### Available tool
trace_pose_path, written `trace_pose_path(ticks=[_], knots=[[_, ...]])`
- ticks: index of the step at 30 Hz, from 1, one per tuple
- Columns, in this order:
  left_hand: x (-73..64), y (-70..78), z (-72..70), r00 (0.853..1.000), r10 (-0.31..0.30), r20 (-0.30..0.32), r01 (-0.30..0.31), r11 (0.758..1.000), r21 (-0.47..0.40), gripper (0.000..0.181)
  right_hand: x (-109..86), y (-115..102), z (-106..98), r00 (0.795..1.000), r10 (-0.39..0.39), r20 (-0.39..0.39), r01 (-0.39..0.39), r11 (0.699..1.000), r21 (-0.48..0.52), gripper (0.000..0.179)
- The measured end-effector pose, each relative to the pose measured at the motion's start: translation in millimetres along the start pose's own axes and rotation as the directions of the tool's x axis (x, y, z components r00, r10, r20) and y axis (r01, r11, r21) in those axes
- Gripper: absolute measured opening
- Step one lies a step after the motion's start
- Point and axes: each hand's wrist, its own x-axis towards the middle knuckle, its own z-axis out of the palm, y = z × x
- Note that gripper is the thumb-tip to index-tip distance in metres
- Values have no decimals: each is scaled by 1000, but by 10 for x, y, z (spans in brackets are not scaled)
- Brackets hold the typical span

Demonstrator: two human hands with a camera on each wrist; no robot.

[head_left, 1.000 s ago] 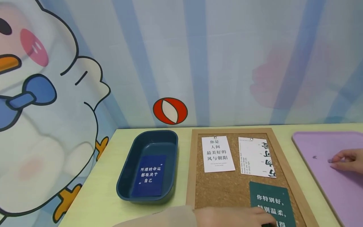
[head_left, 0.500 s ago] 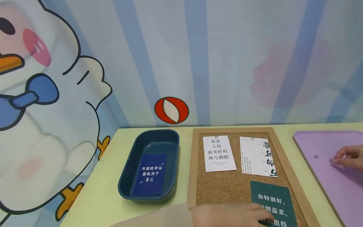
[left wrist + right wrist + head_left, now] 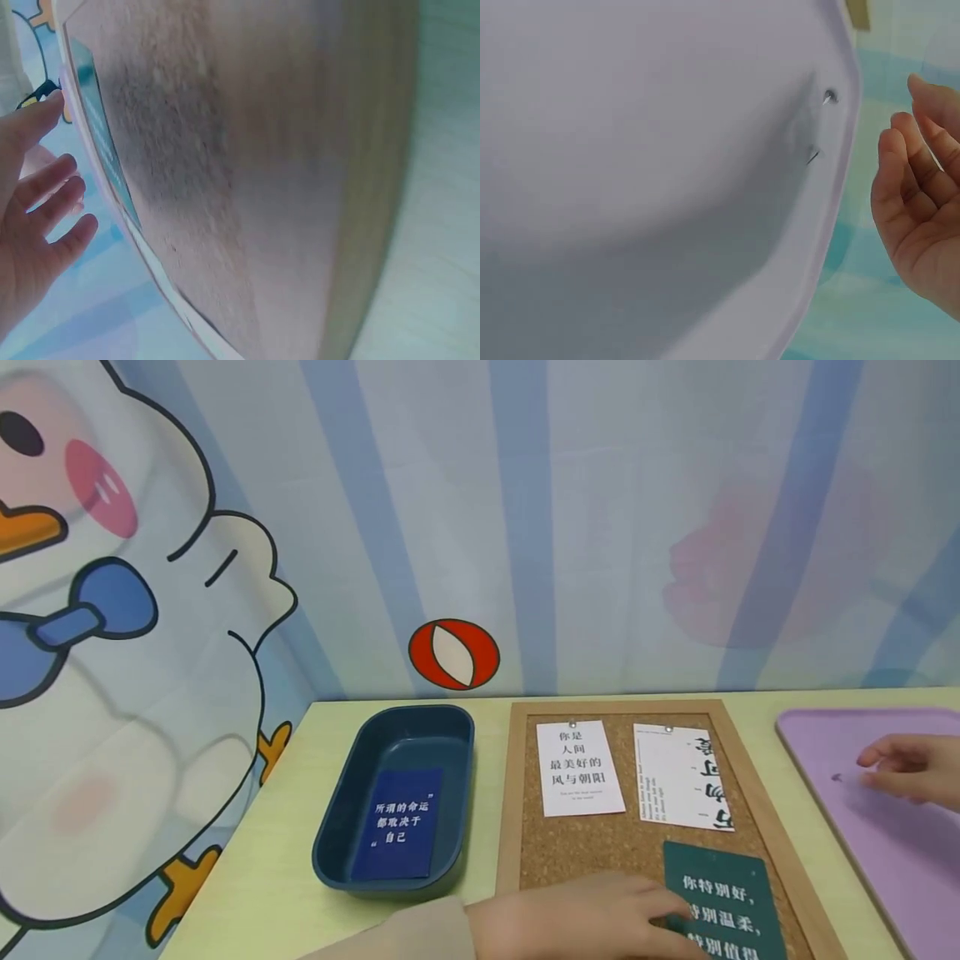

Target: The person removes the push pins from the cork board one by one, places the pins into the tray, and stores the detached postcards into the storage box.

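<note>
My left hand hovers over the lower part of the cork board, partly overlapping the dark green card with white lettering. In the left wrist view, the fingers are spread and hold nothing. My right hand hovers above the purple tray, fingertips slightly bent with a gap at the thumb. Two push pins lie on the tray in the right wrist view: an upper pin and a lower pin. The hand is apart from both.
A white card and another white card are pinned to the board's upper half. Left of the board stands a dark blue basin with a blue card inside. A patterned curtain hangs behind the table.
My right hand has let go of a push pin at the tray and moved slightly left. My left hand has drawn back leftward, showing more of the green card.
</note>
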Motion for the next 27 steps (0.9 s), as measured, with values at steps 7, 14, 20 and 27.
trace_pose_path(ticks=[7, 14, 20, 27], knots=[[-224, 16, -39, 998, -30, -64, 33, 998, 55, 41, -48, -346, 93, 995, -96, -1, 96, 995, 0, 18], [-401, 53, -111, 989, -61, -134, 81, 985, 155, 38, -72, -516, 162, 960, -265, 92, 262, 964, 36, 25], [-530, 64, -161, 976, -81, -204, 114, 982, 153, 39, -81, -649, 236, 916, -369, 158, 359, 929, 88, 29], [-674, 72, -193, 959, -122, -257, 161, 978, 135, 39, -92, -778, 305, 889, -402, 220, 377, 914, 148, 25]])
